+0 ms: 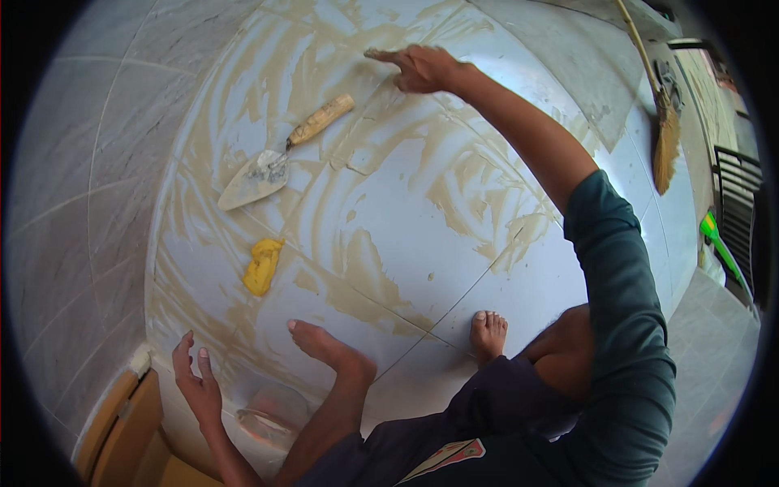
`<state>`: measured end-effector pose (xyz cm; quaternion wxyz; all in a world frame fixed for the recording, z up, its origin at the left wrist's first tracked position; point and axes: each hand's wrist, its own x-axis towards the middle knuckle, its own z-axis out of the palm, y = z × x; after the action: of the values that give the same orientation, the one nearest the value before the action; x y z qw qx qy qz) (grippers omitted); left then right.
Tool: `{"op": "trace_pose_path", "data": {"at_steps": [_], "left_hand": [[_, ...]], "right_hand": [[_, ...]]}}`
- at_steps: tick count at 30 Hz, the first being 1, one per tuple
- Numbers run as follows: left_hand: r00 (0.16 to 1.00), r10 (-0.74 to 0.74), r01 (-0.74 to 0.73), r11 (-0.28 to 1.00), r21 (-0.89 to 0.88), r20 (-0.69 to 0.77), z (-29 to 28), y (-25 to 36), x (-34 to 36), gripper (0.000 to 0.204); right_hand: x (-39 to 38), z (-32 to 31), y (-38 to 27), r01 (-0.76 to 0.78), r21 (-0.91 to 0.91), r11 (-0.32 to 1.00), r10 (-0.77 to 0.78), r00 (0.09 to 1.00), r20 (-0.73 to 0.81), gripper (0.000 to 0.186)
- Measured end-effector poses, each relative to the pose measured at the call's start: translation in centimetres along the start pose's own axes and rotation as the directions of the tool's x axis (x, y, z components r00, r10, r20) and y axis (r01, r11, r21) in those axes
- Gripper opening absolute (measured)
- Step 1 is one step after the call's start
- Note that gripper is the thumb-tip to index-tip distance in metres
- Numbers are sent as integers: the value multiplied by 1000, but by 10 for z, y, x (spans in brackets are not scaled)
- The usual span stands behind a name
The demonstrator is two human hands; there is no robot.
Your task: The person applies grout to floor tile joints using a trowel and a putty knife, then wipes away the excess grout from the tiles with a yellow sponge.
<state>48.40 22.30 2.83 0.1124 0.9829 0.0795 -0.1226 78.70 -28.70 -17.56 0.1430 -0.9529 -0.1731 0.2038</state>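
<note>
My right hand [423,69] reaches far out over the white tile floor [398,195], low against its tan smears. Its fingers are mostly curled, and a narrow, pale-smeared tip points left from it; whether this is a finger or a small held piece I cannot make out. My left hand [199,381] hovers at the lower left with its fingers apart, holding nothing. Between the hands lies a pointed trowel [258,178] with a wooden handle and a paste-smeared blade. Nearer me is a crumpled yellow thing [262,266], perhaps a cloth or glove.
My bare feet rest on the tiles. A clear plastic container or bag [272,414] sits beside my left leg. Grey marbled tiles [73,178] border the left, with a brown wooden piece [122,422] below. A broom [665,146] and a green-handled object [725,247] are at right.
</note>
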Motion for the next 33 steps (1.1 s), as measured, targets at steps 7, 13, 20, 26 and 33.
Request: {"op": "trace_pose_path", "data": {"at_steps": [7,13,20,26,33], "left_hand": [[990,-132,140,971,-195,53,25,31,-108,34],[951,-308,306,922,-236,32,43,37,-168,35],[960,-249,216,950,-225,-128,54,73,-186,35],[968,-191,157,968,-198,-165,58,102,-173,36],[968,-204,185,974,-134,-144,32,123,-178,35]], "right_hand": [[40,0,11,128,-332,934,-134,991,6,61],[-76,5,33,112,-360,926,-53,984,170,74],[-222,39,91,164,-406,899,-96,979,182,80],[-356,68,128,118,-338,934,-1,945,327,68],[-461,87,139,-14,-242,970,118,900,419,70]]}}
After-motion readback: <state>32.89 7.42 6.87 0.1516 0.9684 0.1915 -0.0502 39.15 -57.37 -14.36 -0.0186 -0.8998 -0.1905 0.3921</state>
